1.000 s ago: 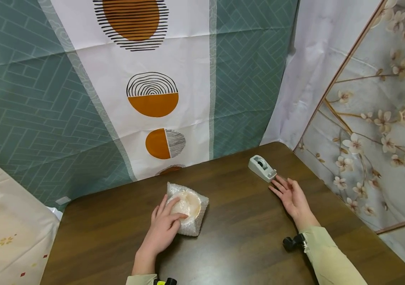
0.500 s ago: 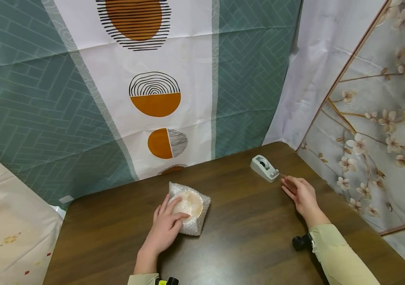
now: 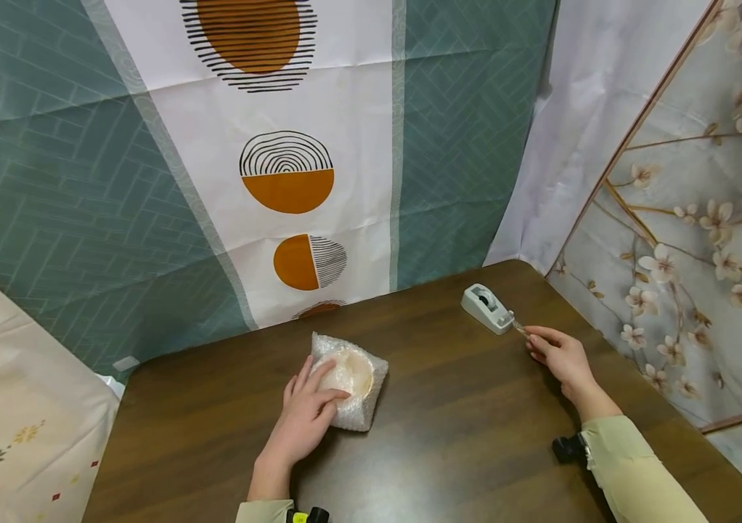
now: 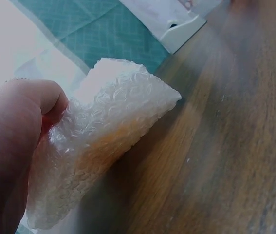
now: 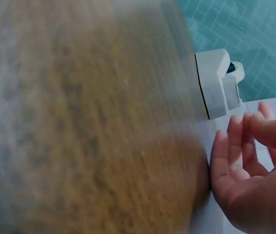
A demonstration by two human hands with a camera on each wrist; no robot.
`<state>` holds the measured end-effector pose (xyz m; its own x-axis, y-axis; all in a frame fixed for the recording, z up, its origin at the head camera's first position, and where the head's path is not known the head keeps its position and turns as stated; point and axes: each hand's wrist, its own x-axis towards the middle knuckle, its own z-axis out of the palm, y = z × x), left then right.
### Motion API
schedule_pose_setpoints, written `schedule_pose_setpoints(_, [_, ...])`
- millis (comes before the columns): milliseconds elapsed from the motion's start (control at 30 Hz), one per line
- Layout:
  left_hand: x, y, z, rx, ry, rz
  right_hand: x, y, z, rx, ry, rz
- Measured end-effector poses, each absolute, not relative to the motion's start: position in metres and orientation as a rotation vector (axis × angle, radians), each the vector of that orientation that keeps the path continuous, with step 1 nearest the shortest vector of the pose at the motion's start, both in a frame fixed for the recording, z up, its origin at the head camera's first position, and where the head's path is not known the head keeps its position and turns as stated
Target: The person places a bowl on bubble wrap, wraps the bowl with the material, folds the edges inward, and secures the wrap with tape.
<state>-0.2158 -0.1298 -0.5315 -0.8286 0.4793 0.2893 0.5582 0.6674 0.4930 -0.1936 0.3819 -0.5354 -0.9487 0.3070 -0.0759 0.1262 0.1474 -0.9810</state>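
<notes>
A bubble-wrapped package (image 3: 363,370) lies on the brown table, a round pale dish-like shape with a yellowish rim showing through the wrap. My left hand (image 3: 306,414) rests on its top, fingers spread and fairly straight; in the left wrist view the thumb presses near the wrap's (image 4: 123,102) upper side. At the back right stands a pale grey tape dispenser (image 3: 487,309). From its cutter end a short strip of clear tape (image 3: 519,329) runs to my right hand (image 3: 560,356), which pinches the tape's end between thumb and fingers.
The wooden table (image 3: 449,407) has a rounded back right corner close behind the dispenser. A green and white patterned cloth (image 3: 449,145) hangs along the back edge, and a flowered panel (image 3: 691,254) borders the right side.
My right hand has moved from the dispenser's front to the right and closed on the tape, drawing a strip out. The left hand stays on the package.
</notes>
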Motion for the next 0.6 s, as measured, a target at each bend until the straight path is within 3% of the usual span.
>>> schedule_pose_setpoints(600, [-0.216, -0.132, -0.533, -0.858, -2.756, -0.874, -0.214, 0.379, -0.52, -0.79, -2.323, 1.768])
